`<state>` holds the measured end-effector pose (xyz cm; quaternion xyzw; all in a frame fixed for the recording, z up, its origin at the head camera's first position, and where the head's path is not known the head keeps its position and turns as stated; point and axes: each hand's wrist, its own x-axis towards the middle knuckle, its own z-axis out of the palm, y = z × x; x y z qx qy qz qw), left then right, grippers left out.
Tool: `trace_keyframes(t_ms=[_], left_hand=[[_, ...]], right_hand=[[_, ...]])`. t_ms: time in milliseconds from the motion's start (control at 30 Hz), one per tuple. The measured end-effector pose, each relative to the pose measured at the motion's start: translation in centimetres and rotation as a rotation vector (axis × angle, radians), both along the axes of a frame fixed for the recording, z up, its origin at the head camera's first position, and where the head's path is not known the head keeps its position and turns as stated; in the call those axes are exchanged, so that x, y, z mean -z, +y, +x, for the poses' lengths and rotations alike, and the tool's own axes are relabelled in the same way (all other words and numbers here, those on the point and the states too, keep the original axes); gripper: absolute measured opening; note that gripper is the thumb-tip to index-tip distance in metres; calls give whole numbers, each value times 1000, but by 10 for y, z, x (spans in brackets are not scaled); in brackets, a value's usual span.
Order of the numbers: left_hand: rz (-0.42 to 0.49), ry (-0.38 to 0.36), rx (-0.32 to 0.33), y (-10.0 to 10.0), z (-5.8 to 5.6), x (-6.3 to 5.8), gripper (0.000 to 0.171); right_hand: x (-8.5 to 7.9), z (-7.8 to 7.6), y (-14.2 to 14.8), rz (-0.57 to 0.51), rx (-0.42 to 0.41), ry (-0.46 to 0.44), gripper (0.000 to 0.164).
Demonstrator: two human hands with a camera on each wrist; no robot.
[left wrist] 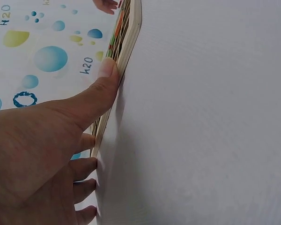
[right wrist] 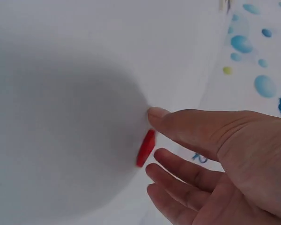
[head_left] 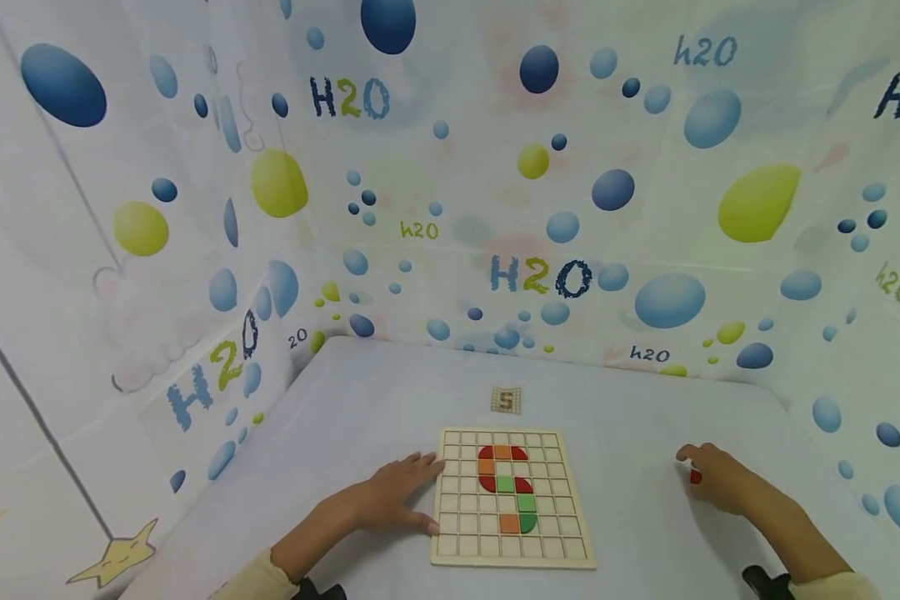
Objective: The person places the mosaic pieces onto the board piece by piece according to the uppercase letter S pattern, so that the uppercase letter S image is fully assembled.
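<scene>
A wooden grid board (head_left: 461,546) lies on the white table, with red, orange and green tiles (head_left: 505,484) set in its squares in an S-like shape. My left hand (head_left: 390,496) rests along the board's left edge, fingers spread. In the left wrist view the thumb (left wrist: 100,91) presses on the rim. Off to the right of the board, my right hand (head_left: 720,481) pinches a small red tile (right wrist: 146,148) at its fingertips, close over the table. The index finger is mostly hidden behind the thumb in the right wrist view.
A small card (head_left: 506,401) with an S pattern on a grid lies behind the board. The white table (head_left: 630,433) is bounded at the back and sides by a curtain (head_left: 457,167) printed with blue and green drops.
</scene>
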<state>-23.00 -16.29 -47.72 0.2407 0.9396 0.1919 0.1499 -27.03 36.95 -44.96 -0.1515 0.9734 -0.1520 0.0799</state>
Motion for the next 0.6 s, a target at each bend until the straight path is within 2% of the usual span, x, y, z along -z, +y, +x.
trace_keyframes(t_ms=[200, 367, 467, 600], left_hand=[[-5, 2, 9, 1, 1, -3, 99], [-11, 6, 12, 1, 1, -4, 99], [-16, 5, 11, 1, 0, -3, 99], [-22, 7, 6, 1, -1, -1, 100]], right_hand=[[2, -5, 9, -34, 8, -49, 25], [8, -7, 10, -62, -10, 5, 15], [13, -8, 10, -72, 3, 34, 13], [14, -8, 11, -92, 42, 11, 15]])
